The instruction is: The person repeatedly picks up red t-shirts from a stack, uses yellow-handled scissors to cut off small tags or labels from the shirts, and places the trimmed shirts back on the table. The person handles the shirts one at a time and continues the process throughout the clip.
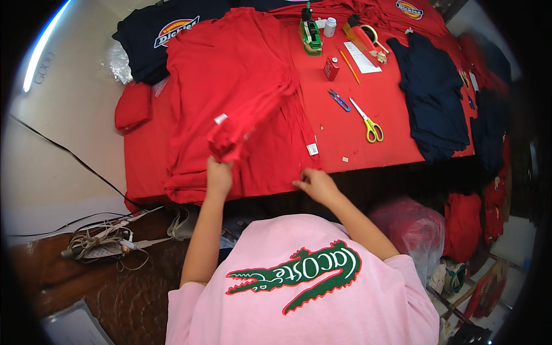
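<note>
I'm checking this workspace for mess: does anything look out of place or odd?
Yes: the cables at lower left lie in a loose tangle, which looks untidy. A small pale scrap also lies stray on the red tabletop, near its front edge, right of the red garment. I see no spill.

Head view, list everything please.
Red garments: several, red, table left
Navy garments: several, navy, both sides
Scissors: one, yellow-handled, on table
Thread snips: one, blue, beside scissors
Pencil: one, yellow, beyond snips
Container: one, red, beside pencil
Bottle: one, white, far side
Tape dispensers: two, green, orange, far side
Paper: one, white, beside pencil
Cables: several, black, white, lower left
Plastic bag: one, clear, lower right
T-shirt: one, pink, lower centre
Left hand: one, gripping red garments
Right hand: one, table edge
</note>
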The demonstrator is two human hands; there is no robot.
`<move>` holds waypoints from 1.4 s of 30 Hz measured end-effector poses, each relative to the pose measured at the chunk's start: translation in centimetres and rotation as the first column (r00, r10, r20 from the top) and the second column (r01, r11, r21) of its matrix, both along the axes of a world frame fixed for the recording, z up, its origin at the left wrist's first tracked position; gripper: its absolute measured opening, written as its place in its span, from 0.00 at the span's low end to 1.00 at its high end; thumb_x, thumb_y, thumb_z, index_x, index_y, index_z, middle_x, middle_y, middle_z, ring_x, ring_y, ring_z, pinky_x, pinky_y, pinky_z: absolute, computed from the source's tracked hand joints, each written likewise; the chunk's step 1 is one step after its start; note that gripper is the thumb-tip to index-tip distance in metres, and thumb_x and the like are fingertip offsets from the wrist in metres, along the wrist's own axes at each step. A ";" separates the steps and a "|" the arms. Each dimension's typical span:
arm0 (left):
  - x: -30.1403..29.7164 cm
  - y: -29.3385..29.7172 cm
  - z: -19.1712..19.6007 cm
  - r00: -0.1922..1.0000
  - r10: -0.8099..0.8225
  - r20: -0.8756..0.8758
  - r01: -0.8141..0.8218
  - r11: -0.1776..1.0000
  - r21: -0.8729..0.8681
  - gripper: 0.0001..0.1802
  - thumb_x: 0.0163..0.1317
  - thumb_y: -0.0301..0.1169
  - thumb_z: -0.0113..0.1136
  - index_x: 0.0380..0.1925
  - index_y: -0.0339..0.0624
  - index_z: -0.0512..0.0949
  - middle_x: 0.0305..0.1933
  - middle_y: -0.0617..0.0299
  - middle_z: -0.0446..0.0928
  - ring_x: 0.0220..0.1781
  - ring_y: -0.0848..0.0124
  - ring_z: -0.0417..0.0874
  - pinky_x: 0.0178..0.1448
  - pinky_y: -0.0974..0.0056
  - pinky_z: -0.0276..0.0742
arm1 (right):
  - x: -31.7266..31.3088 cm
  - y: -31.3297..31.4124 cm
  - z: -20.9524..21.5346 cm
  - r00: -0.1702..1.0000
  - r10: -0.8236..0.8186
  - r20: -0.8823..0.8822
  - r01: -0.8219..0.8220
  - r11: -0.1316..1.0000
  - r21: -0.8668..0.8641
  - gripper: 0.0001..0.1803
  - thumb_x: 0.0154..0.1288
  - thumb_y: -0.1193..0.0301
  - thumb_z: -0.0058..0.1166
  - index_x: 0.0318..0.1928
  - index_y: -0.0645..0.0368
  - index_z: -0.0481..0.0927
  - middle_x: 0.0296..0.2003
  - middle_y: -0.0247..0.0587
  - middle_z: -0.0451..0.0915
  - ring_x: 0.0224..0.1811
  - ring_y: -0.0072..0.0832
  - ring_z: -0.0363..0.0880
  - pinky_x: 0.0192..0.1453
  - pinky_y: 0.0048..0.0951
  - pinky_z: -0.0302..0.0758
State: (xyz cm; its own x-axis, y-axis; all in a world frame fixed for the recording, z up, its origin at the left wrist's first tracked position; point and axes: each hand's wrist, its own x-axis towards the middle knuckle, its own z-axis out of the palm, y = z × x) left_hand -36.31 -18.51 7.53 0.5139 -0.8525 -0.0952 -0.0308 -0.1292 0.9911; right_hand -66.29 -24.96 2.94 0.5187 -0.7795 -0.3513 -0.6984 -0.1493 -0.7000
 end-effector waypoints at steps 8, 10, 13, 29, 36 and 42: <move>-10.4 2.3 -1.9 0.477 -0.383 0.791 0.350 0.908 0.229 0.42 0.54 0.30 0.74 0.72 0.41 0.72 0.73 0.43 0.76 0.79 0.50 0.71 0.84 0.45 0.57 | -0.7 -0.5 2.1 0.878 -0.094 0.469 -0.129 0.898 0.420 0.15 0.78 0.65 0.60 0.35 0.64 0.81 0.28 0.31 0.79 0.33 0.18 0.75 0.40 0.28 0.74; -9.8 1.6 -2.9 0.598 -0.227 0.769 0.265 0.961 0.077 0.38 0.56 0.28 0.73 0.70 0.42 0.75 0.70 0.44 0.78 0.76 0.49 0.75 0.83 0.45 0.62 | 0.2 -1.7 5.5 0.828 -0.055 0.558 -0.223 0.881 0.417 0.13 0.80 0.65 0.59 0.38 0.59 0.82 0.30 0.26 0.78 0.32 0.14 0.71 0.35 0.22 0.70; -6.9 -1.3 -3.0 0.935 0.201 0.292 -0.136 0.964 -0.229 0.14 0.66 0.19 0.61 0.51 0.32 0.82 0.50 0.43 0.87 0.55 0.55 0.89 0.60 0.55 0.82 | 1.4 -4.1 9.7 0.744 -0.087 0.662 -0.208 0.912 0.354 0.10 0.81 0.66 0.57 0.43 0.60 0.82 0.34 0.27 0.81 0.36 0.15 0.77 0.38 0.21 0.73; -15.7 -3.1 -6.8 0.351 -0.602 0.717 0.518 0.763 0.387 0.58 0.58 0.51 0.77 0.83 0.43 0.57 0.88 0.41 0.46 0.90 0.46 0.44 0.89 0.38 0.40 | -0.7 -6.2 4.9 0.860 0.053 0.508 0.199 0.881 -0.429 0.29 0.81 0.64 0.52 0.75 0.64 0.69 0.75 0.54 0.69 0.80 0.47 0.64 0.83 0.48 0.58; -3.0 6.0 -6.8 0.522 -0.202 0.828 -0.290 0.871 0.395 0.43 0.73 0.58 0.56 0.82 0.51 0.62 0.88 0.51 0.54 0.88 0.51 0.53 0.85 0.35 0.46 | 0.1 -5.6 -2.1 0.860 0.496 -0.124 -0.465 0.658 -0.593 0.38 0.77 0.60 0.58 0.80 0.58 0.63 0.81 0.57 0.58 0.84 0.55 0.56 0.85 0.54 0.55; 6.6 23.3 -8.5 0.704 0.334 0.627 -0.709 0.374 0.598 0.28 0.76 0.54 0.55 0.57 0.44 0.85 0.64 0.46 0.82 0.67 0.46 0.81 0.75 0.33 0.63 | -2.9 -6.8 -1.7 0.874 0.461 0.153 -0.326 0.790 -0.519 0.17 0.75 0.66 0.59 0.57 0.62 0.85 0.57 0.57 0.86 0.61 0.51 0.84 0.67 0.47 0.77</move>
State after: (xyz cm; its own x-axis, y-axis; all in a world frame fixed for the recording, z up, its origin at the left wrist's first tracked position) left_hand -29.72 4.74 -0.96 0.9699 -0.0647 -0.2350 0.0356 -0.9163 0.3990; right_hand -69.24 -31.79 1.23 0.8340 -0.5186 0.1882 -0.3099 -0.7226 -0.6179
